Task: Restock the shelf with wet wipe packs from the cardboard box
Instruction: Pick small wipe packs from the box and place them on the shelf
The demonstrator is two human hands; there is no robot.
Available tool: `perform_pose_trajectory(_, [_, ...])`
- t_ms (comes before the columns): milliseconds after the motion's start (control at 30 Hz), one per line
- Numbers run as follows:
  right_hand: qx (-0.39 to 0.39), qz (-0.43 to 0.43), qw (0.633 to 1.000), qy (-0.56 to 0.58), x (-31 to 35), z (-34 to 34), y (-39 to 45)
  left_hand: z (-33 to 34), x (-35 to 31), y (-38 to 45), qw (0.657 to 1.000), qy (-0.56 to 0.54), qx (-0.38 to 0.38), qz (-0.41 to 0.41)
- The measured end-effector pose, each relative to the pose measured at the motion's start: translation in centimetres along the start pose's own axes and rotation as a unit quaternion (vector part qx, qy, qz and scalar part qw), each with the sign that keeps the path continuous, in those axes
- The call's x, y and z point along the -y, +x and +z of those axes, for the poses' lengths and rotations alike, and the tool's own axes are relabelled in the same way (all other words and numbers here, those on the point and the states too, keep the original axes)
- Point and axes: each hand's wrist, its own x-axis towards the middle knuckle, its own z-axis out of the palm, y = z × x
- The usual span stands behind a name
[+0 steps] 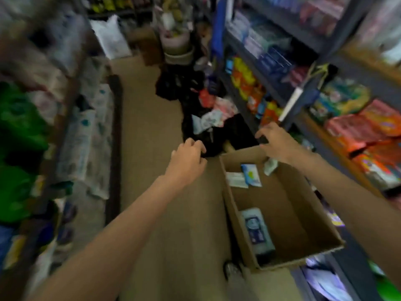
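Shop-aisle floor runs between stocked racks. Nearest, the cardboard box [280, 205] looks nearly emptied, judging by one wet wipe pack [257, 230] and a few small packs [245, 175] left inside. Beyond, the left hand [187, 156] and right hand [274, 141] hover with loosely curled fingers, holding nothing. Motion blur hides the shelf [338, 118] slot awaiting wipes.

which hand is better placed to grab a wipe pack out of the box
Right. The right hand hovers over the cardboard box's far edge, near the wet wipe packs; the left hand is out over the floor.
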Motion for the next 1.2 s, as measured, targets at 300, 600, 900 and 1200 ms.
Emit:
perform_pose_trajectory(300, [0.159,0.097,0.981,0.053,-20.7,14.5,4.6,18.1,-8.2,14.0,0.982,0.086,0.157,0.053])
perform_pose_trajectory(600, [0.118,0.276,0.929,0.217,-24.8,26.7,13.9,28.1,-4.5,19.4,0.983,0.031,0.179,0.004])
perform_pose_trajectory(900, [-0.112,0.274,0.9,0.321,-22.6,24.1,14.2,27.6,-2.8,20.5,0.981,-0.128,0.146,-0.024])
perform_pose_trajectory(1200, [0.041,0.287,0.784,0.549,-19.6,25.1,16.3,23.8,-1.2,21.7,0.898,-0.384,0.069,-0.203])
